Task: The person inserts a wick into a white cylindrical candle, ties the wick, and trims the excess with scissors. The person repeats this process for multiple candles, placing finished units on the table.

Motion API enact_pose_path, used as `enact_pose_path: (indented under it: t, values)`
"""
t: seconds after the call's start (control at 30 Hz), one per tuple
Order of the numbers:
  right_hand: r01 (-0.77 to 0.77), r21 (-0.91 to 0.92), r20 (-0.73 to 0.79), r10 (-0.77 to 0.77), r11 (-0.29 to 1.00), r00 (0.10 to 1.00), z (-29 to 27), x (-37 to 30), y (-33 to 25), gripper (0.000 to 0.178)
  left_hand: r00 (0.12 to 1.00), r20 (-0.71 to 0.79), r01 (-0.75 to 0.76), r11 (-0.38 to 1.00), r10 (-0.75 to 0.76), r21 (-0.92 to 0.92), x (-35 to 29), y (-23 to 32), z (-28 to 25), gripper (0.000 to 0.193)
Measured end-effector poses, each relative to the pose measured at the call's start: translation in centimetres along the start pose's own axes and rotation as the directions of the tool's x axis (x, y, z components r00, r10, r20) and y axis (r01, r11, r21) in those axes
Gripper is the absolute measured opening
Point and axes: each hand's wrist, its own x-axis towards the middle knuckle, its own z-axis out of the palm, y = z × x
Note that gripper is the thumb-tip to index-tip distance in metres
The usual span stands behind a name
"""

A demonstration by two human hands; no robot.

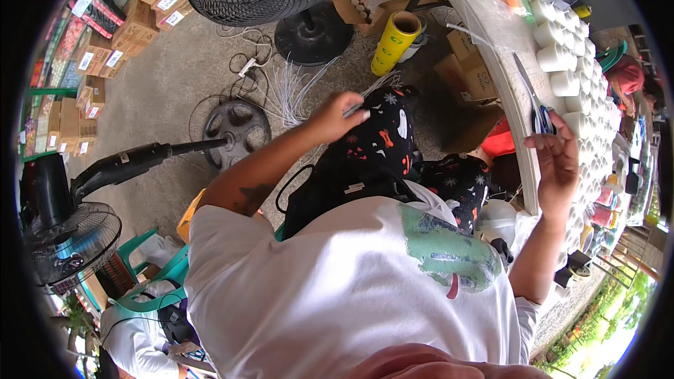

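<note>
My left hand (333, 118) is closed over my left thigh. A short grey-white piece of the thin cords (352, 109) shows between its fingers, and more strands (385, 81) spread out beyond my knee. At the table's edge on the right, my right hand (557, 158) has its curled fingers at the handles of a pair of scissors (537, 107). The blades point away from me over the tabletop. Many loose pale strands (291, 95) hang or lie in front of my left hand.
White rolls or cups (562, 56) stand in rows on the white table (509, 63). A yellow roll (395, 43) stands on the floor near a black fan (309, 28). Another fan (67, 238) is at left. Cardboard boxes (137, 28) are stacked at far left; cables (246, 67) cross the floor.
</note>
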Motion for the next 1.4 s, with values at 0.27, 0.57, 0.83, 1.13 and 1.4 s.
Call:
enact_pose_path:
  t: [0.27, 0.57, 0.83, 1.13, 1.4]
  values:
    - [-0.175, 0.413, 0.039, 0.174, 0.894, 0.984, 5.8, -7.9, 10.0, 0.019, 0.949, 0.305, 0.146, 0.969, -0.08, -0.199, -3.9, 0.2, -0.4, 0.036]
    - [0.063, 0.222, -0.184, -0.022, 0.973, 0.983, -1.0, -8.4, 3.9, 0.023, 0.89, 0.22, 0.455, 0.748, -0.4, -0.482, 0.6, -2.2, -4.0, 0.02]
    - [0.384, -0.358, -0.194, -0.47, 0.851, 0.861, -2.0, -0.7, -0.8, 0.028, 0.922, -0.067, 0.321, 0.848, -0.382, -0.422, 11.0, -2.1, -6.2, 0.027]
    - [0.299, -0.879, 0.194, -0.294, 0.372, 0.936, 4.5, 12.9, 11.2, 0.049, 0.66, 0.554, -0.239, 0.557, -0.507, 0.795, 16.2, -16.0, 8.0, 0.032]
    - [0.193, -0.905, 0.134, -0.175, 0.38, 0.975, 4.9, 13.1, 11.3, 0.051, 0.669, 0.597, -0.124, 0.726, -0.443, 0.677, 15.8, -16.9, 17.4, 0.032]
